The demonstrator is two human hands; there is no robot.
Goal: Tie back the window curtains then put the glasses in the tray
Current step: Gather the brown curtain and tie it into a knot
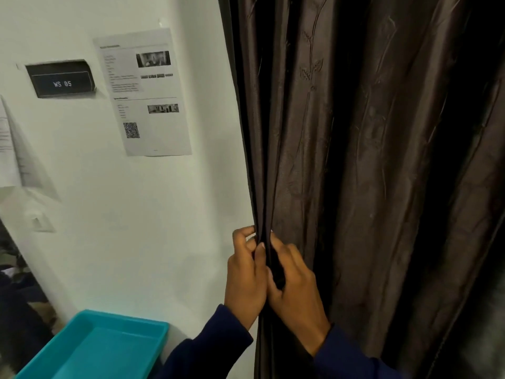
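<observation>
A dark brown curtain (369,160) hangs in long folds over the right half of the view. My left hand (246,274) pinches its left edge against the white wall. My right hand (295,285) grips the same fold just to the right, fingers curled round the cloth. Both hands touch each other at about mid height of the curtain edge. A teal tray (82,332) stands at the lower left, with nothing visible in it. No glasses show in this view.
On the white wall (164,228) hang a printed sheet with a QR code (144,91), a black sign reading WS 05 (61,79) and another paper (8,149) at the far left. Dark shapes lie at the lower left edge.
</observation>
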